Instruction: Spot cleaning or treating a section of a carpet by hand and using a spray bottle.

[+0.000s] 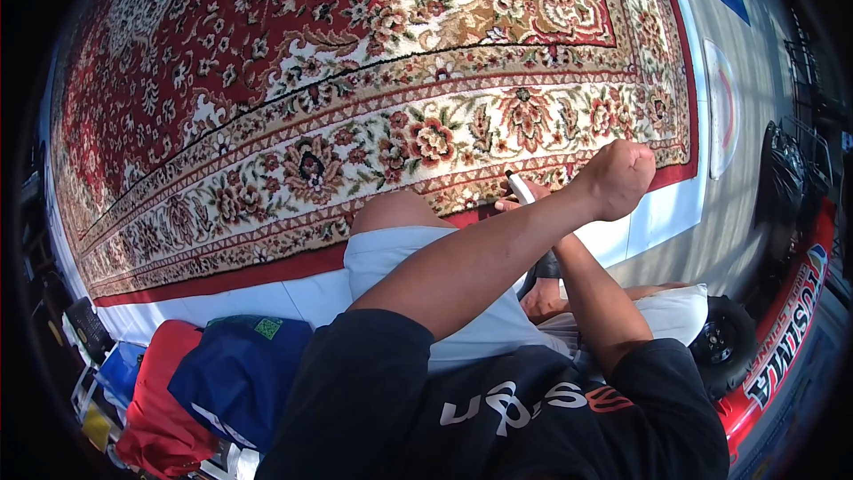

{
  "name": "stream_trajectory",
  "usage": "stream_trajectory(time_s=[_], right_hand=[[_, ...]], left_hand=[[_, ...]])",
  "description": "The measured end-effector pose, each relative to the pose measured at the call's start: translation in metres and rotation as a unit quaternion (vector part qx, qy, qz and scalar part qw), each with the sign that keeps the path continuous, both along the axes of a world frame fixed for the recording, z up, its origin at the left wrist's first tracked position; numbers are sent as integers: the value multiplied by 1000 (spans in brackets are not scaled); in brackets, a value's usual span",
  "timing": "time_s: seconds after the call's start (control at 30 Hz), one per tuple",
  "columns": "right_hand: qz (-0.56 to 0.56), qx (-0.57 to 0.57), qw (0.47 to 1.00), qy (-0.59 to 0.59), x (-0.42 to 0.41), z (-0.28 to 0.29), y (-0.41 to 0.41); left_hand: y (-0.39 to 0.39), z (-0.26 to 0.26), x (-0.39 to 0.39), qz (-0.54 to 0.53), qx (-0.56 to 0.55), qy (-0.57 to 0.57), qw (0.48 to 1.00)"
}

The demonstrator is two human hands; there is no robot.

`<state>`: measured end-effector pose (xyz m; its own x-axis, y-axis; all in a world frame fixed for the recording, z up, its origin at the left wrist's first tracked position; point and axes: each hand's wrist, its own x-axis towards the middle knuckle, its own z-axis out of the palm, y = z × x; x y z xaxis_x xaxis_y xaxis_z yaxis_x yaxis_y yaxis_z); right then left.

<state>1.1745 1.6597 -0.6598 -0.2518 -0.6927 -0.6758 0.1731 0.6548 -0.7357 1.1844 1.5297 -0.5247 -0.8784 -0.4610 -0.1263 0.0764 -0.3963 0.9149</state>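
Observation:
My left forearm reaches across to the right, over my right arm. My left hand (618,180) is a closed fist above the carpet's border near its right corner, and nothing shows in it. Lower and partly behind the left forearm, my right hand (533,192) grips a slim white handheld object (521,188) with a dark tip. The forearm covers part of that hand, so the object's full shape cannot be made out. Below both hands lies a red and cream floral carpet (426,137) with a plain red edge. My bent knee (393,208) rests against its near border.
White tiles (660,227) border the carpet. At right stand a red cylindrical machine (786,347) bearing writing, a black wheel (723,343) and a black plastic bag (778,163). A blue bag (243,367) and a red bag (163,400) sit at lower left.

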Motion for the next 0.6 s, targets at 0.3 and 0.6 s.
stream_trajectory(time_s=[0.3, 0.6], right_hand=[[90, -76, 960, 256, -83, -26, 19], [-105, -164, 972, 134, -106, 25, -126]], left_hand=[[-31, -4, -16, 77, 44, 74, 993], [-60, -24, 4, 146, 163, 65, 974]])
